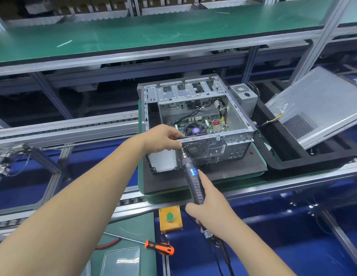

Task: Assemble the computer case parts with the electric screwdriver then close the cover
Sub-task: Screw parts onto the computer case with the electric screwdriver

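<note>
The open grey sheet-metal computer case (197, 124) lies on its side on a black foam pad (233, 166), its rear panel with the round fan grille facing the person. The left hand (163, 138) rests at the near upper edge of the case, just left of the grille, with its fingers curled down over the edge; they seem to pinch the thin bit or a screw there, though the contact is too small to tell. Directly below, the right hand (209, 204) grips the lower end of the black ribbed electric screwdriver (192, 180), index finger stretched along the barrel beside its small blue display. The tool slants up and left, so its tip meets the rear panel right under the left hand's fingertips.

Inside the case a green motherboard with a round cooler fan (195, 130) is visible. A grey power supply box (244, 96) stands just right of the case, and the flat grey side cover (317, 108) leans tilted in a black tray further right. Near the person sit a yellow box with a green button (170, 218) and an orange-and-black handled screwdriver (159, 247).
</note>
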`<state>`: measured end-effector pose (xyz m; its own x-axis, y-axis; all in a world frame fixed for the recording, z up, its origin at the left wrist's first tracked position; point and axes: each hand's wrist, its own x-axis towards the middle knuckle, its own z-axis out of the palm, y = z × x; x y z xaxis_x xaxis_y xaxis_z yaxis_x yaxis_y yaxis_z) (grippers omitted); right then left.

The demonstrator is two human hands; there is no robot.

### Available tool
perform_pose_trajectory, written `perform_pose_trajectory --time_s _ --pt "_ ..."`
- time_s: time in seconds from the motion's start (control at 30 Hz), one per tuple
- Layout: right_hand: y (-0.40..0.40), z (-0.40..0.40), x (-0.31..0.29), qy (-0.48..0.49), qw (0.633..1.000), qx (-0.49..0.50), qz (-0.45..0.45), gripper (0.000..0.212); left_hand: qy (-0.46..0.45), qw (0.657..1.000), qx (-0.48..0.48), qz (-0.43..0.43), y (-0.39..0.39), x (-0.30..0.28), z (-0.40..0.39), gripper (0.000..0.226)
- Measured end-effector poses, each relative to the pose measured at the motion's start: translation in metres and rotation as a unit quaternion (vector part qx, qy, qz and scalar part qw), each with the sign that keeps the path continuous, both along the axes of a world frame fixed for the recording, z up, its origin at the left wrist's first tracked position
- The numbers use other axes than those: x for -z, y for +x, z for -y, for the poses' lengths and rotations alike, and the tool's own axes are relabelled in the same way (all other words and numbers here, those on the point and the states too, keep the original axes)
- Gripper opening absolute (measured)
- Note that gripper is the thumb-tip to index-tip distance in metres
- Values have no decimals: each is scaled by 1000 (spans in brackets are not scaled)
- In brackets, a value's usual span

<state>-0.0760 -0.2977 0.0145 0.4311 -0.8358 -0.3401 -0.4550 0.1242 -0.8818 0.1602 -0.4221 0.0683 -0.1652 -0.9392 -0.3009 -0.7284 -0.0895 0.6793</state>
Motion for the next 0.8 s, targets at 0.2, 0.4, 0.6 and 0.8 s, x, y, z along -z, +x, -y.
perform_pose_trajectory --time_s 0.2,0.4,0.6,0.8 --pt "0 -1 -3 3 1000 2 0 100 -19 999 13 23 0 1 -2 42" --pt "2 3 -7 5 1000 -5 1 97 -35 998 28 47 -2 1 -3 32" --pt "5 6 -9 9 1000 -2 0 95 -42 997 34 49 -1 2 -6 21" --pt "5 8 -10 16 1000 -5 -6 95 -25 999 -19 44 0 6 -1 28"
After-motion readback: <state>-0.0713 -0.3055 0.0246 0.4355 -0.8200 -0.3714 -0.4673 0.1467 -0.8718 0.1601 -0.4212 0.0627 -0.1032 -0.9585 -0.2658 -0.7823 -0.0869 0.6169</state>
